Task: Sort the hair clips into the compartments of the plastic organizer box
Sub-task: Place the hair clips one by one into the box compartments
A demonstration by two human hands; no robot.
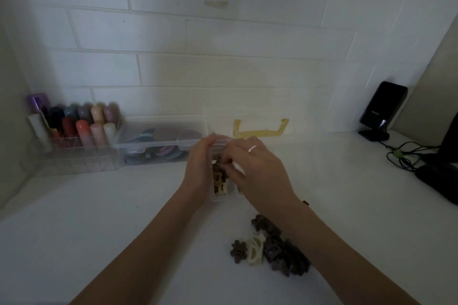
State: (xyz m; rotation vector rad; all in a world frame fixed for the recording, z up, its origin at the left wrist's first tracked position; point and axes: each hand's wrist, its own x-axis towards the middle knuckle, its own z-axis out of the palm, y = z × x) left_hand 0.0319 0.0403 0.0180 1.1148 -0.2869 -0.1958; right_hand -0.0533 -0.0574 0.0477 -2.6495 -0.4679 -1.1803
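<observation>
A clear plastic organizer box sits in the middle of the white counter, its open lid with a yellow handle leaning back toward the wall. One compartment holds several brown and cream flower hair clips. My left hand rests flat against the box's left side, steadying it. My right hand, wearing a ring, reaches over the box with fingertips pinched at the compartment; what they pinch is too small to make out. A loose pile of brown clips with one cream clip lies on the counter nearer me, partly under my right forearm.
A clear rack of coloured tubes stands at the back left, beside a clear case of round pastel items. A black device on a stand with tangled cables occupies the right side. A white tiled wall runs behind.
</observation>
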